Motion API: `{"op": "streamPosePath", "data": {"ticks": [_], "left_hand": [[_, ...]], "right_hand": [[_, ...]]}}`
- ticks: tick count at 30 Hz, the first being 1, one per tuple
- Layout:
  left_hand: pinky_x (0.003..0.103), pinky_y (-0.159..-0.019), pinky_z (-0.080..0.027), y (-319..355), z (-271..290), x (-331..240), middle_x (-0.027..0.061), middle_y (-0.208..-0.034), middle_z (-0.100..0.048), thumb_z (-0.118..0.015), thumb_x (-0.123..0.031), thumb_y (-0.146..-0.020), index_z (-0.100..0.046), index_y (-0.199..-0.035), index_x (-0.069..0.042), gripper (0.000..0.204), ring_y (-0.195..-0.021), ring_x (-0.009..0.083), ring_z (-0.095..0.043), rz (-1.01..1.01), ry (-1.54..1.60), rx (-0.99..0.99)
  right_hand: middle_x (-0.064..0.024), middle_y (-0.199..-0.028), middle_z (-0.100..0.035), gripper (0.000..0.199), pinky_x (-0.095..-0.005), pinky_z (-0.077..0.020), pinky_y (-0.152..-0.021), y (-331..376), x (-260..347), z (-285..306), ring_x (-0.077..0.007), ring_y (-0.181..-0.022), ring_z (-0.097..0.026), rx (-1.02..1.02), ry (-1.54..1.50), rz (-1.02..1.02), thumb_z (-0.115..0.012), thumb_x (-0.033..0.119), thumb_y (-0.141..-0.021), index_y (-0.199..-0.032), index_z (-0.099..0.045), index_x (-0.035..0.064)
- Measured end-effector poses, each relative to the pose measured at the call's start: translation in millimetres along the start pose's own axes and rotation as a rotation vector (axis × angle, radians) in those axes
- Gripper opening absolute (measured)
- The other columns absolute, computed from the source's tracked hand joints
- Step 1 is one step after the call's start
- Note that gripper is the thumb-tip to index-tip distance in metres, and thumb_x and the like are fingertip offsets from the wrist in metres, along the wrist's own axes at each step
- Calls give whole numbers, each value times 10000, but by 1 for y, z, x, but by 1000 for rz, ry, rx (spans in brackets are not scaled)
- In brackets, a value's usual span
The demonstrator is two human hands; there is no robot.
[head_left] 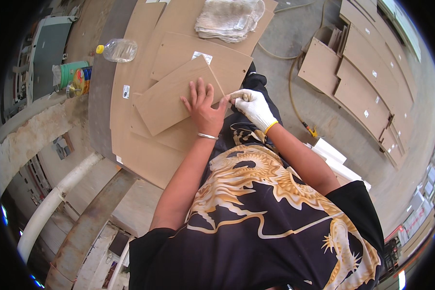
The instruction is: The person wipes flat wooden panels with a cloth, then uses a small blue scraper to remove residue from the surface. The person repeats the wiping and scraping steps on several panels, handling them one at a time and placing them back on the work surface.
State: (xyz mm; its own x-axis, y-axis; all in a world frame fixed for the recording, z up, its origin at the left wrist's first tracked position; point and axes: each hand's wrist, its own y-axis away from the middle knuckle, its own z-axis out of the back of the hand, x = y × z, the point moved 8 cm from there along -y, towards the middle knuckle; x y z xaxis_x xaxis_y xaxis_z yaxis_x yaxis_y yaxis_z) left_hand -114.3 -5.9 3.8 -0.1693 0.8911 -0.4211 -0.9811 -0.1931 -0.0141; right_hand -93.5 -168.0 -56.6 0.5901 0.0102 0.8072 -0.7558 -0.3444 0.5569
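My bare left hand [203,107], with a silver bangle at the wrist, lies with spread fingers on a small light-brown wooden panel [171,99]. Its thumb points toward the panel's right corner. At that corner my right hand [253,107], in a white knit glove with a yellow cuff, has its fingers pinched together close to the left thumb. What they pinch, if anything, is too small to make out. Beneath the small panel lies a larger brown board [174,54] with a white label [202,58] and a hole near its right end.
Folded whitish cloths [229,19] rest on the stacked boards ahead. A clear bottle with a yellow cap [118,50] lies at the left. More labelled panels [362,72] cover the floor at right, beside a hose [293,92]. A white pipe [53,200] runs lower left.
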Motion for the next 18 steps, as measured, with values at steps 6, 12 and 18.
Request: {"op": "streamPosePath", "data": {"ticks": [6, 12, 18], "left_hand": [[625, -1297, -69, 4, -10, 11, 92, -1674, -455, -797, -372, -915, -703, -1387, -39, 585, -1616, 341, -269, 43, 123, -36], [605, -1302, -39, 3, -4, 22, 103, -1673, -455, -806, -323, -903, -704, -1381, -34, 568, -1621, 351, -259, 13, 273, 38], [628, -1294, -25, 4, -8, 13, 110, -1691, -425, -788, -310, -936, -682, -1416, -47, 558, -1620, 364, -254, 57, 150, 8]], "right_hand": [[-5, -914, -723, 187, -221, -457, -626, -2, -1, 1, -58, -718, -568, 6, -21, 4, -702, 17, -973, -1144, -768, -21], [-7, -911, -740, 190, -213, -470, -646, -4, -4, 2, -52, -741, -588, -4, -60, -7, -718, 27, -968, -1143, -777, -18], [-13, -946, -758, 210, -204, -478, -644, 1, -6, 6, -61, -749, -621, 26, -101, -101, -724, 51, -976, -1173, -772, -1]]}}
